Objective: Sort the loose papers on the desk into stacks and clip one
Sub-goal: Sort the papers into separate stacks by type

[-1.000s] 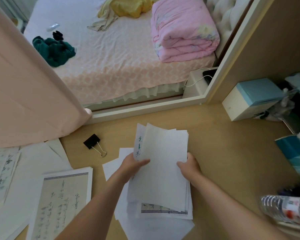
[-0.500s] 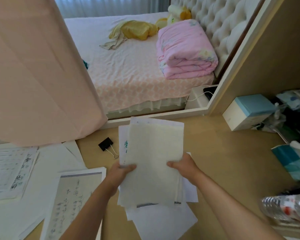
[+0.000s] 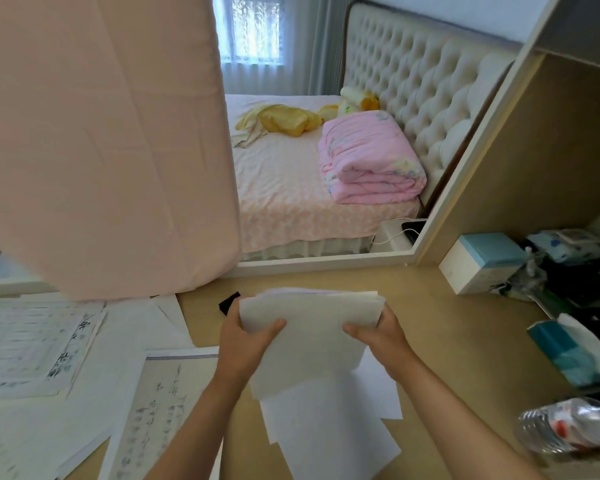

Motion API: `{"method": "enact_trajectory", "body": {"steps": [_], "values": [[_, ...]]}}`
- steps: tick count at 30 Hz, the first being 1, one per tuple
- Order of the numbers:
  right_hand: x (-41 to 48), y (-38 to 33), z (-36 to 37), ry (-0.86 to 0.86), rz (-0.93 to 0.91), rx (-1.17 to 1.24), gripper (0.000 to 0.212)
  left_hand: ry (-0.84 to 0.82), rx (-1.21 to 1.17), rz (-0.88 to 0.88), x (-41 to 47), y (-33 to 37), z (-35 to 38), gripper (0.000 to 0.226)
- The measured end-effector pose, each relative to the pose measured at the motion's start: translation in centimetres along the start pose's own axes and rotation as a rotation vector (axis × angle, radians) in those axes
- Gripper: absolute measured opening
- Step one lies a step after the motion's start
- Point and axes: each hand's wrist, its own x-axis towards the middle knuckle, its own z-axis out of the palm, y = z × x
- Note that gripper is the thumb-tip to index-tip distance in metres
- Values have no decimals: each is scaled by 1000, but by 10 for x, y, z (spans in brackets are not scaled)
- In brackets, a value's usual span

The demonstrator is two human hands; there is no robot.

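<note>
Loose written sheets (image 3: 66, 358) along the desk's (image 3: 458, 327) left edge. Black binder clip (image 3: 229, 303) partly hidden behind left hand (image 3: 246, 341). Mid-desk, raised paper stack (image 3: 309, 336) pinched at both sides, thumbs on top, other fingers hidden beneath; right hand (image 3: 378, 336) opposite. Blank sheets (image 3: 326, 431) flat underneath.

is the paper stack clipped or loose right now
Loose. The left hand and right hand grip the paper stack by its sides; no clip shows on its edges, and the binder clip lies beyond it.
</note>
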Motion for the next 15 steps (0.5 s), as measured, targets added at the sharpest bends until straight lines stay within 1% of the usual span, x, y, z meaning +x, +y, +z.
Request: {"method": "enact_trajectory", "body": {"steps": [2, 4, 6, 8, 9, 10, 13, 15], "values": [[-2, 0, 7, 23, -6, 12, 64, 10, 37, 46, -4, 1, 3, 41], [-5, -3, 19, 26, -8, 9, 55, 30, 55, 94, -7, 1, 5, 36], [-6, -7, 28, 44, -12, -1, 47, 93, 35, 108, -9, 4, 2, 34], [-8, -6, 29, 99, -5, -10, 40, 119, 10, 105, -7, 2, -6, 38], [-9, -4, 30, 130, 9, -12, 38, 98, 16, 98, -7, -2, -11, 40], [-12, -1, 30, 148, 31, -26, 38, 63, 26, 81, -7, -7, -13, 42], [-22, 12, 39, 130, 122, -66, 52, -39, 69, -3, -9, -25, -14, 47], [-27, 15, 46, 123, 134, -87, 55, -60, 98, -30, -9, -36, -14, 50]]}}
